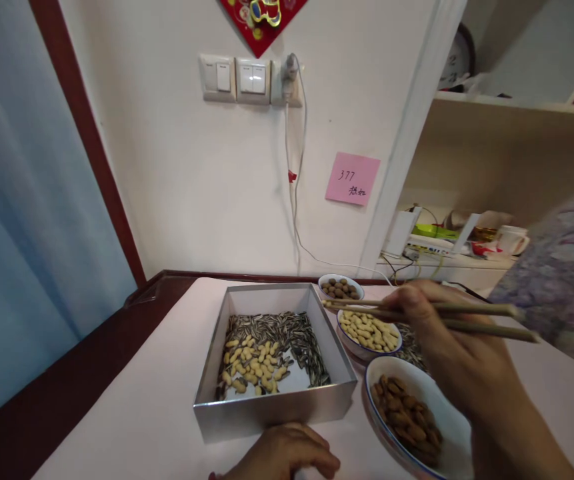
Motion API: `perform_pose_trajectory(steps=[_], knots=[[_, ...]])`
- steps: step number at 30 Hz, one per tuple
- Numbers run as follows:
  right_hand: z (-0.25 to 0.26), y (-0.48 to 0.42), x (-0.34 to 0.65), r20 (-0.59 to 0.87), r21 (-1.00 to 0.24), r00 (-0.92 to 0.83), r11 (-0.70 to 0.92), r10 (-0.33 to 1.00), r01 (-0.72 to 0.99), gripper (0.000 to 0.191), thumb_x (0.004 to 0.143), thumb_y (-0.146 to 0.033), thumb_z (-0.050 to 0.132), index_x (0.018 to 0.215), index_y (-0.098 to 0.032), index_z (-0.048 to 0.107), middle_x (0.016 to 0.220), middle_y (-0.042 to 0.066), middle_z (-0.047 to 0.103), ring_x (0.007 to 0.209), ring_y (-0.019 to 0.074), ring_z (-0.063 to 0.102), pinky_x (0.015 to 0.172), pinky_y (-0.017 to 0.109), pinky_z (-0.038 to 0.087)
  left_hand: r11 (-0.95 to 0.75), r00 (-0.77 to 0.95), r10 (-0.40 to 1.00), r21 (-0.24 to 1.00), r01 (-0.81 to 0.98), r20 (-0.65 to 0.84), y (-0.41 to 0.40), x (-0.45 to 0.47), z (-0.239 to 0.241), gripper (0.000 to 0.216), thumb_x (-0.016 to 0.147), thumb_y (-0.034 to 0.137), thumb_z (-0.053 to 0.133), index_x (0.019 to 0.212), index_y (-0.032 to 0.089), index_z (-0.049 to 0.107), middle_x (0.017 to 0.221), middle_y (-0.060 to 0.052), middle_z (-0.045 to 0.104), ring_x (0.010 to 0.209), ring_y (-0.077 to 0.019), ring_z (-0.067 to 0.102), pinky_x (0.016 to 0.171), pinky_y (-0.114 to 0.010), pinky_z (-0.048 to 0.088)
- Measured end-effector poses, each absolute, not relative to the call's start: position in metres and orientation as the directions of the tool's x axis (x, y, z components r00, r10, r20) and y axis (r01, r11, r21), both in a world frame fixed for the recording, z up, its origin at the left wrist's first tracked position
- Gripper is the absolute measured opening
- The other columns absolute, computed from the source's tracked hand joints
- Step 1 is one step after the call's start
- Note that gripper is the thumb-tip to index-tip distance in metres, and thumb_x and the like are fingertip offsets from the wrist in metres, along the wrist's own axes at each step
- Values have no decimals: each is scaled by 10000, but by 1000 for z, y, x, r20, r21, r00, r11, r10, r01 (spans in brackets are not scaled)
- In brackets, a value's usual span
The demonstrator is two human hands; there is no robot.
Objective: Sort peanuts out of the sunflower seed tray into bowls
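Note:
My right hand (447, 347) grips a pair of wooden chopsticks (481, 309), their tips close together with nothing visible between them. The tips hover by the rim of a small bowl of round brown nuts (339, 289), above the near bowl of peanuts (369, 331). My left hand (281, 453) rests on the table just before the silver box (277, 408), fingers loosely bent and holding nothing. Inside the box, peanuts (254, 363) lie at the near left and sunflower seeds (287, 327) along the back and right.
A larger bowl (447, 400) of brown almond-like nuts stands right of the box. More sunflower seeds (411, 347) show partly behind my right hand. A white cable (327, 263) runs down the wall behind. At right stands a person in a floral garment (561, 267).

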State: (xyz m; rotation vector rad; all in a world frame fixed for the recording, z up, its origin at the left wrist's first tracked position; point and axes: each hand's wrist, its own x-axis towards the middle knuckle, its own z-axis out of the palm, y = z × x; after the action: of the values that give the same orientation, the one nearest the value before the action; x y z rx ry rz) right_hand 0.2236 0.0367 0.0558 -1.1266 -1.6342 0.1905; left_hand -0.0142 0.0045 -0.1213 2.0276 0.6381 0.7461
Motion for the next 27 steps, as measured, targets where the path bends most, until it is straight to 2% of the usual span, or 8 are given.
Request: perform_pose_trajectory(steps=[4, 11, 19, 21, 24, 27], knots=[[62, 44, 250, 652, -653, 174, 430, 738, 623, 478, 973, -640, 487, 825, -230, 683, 796, 46, 726, 757, 212, 704, 638, 329, 500, -529, 705, 654, 832, 169, 273, 9, -14, -126, 731, 912, 803, 435, 1057, 191, 808, 946, -127, 820, 1030, -241, 739, 935, -268, 531], [56, 61, 256, 562, -634, 145, 311, 815, 708, 474, 959, -612, 445, 763, -226, 637, 742, 40, 682, 712, 214, 644, 672, 361, 448, -522, 718, 647, 836, 171, 257, 10, -17, -122, 706, 924, 775, 461, 1125, 189, 801, 986, -133, 816, 1066, -243, 732, 959, -258, 524], [60, 55, 256, 541, -632, 141, 289, 829, 719, 484, 970, -627, 427, 789, -229, 635, 764, 34, 677, 749, 213, 635, 696, 363, 449, -494, 711, 664, 850, 182, 234, 14, -18, -126, 704, 902, 787, 464, 1155, 225, 804, 974, -121, 812, 1074, -249, 731, 965, -279, 534], [62, 52, 256, 563, -653, 144, 331, 814, 682, 490, 972, -639, 443, 816, -223, 651, 780, 38, 683, 760, 214, 659, 710, 360, 480, -482, 703, 678, 852, 205, 214, 15, -17, -129, 681, 901, 773, 489, 1156, 228, 807, 977, -119, 816, 1066, -247, 737, 968, -282, 538], [61, 48, 250, 594, -731, 182, 431, 784, 530, 473, 958, -647, 518, 865, -219, 697, 839, 40, 710, 779, 196, 700, 714, 315, 551, -482, 711, 678, 842, 240, 185, 15, -15, -131, 604, 925, 722, 531, 1143, 235, 813, 1033, -114, 820, 1081, -235, 740, 960, -264, 542], [58, 44, 237, 593, -790, 224, 506, 773, 347, 435, 929, -636, 592, 868, -225, 721, 799, 17, 699, 653, 139, 667, 585, 227, 555, -507, 716, 666, 830, 232, 207, 14, -13, -131, 592, 947, 712, 507, 1120, 239, 819, 1052, -105, 820, 1084, -216, 740, 954, -235, 534]])
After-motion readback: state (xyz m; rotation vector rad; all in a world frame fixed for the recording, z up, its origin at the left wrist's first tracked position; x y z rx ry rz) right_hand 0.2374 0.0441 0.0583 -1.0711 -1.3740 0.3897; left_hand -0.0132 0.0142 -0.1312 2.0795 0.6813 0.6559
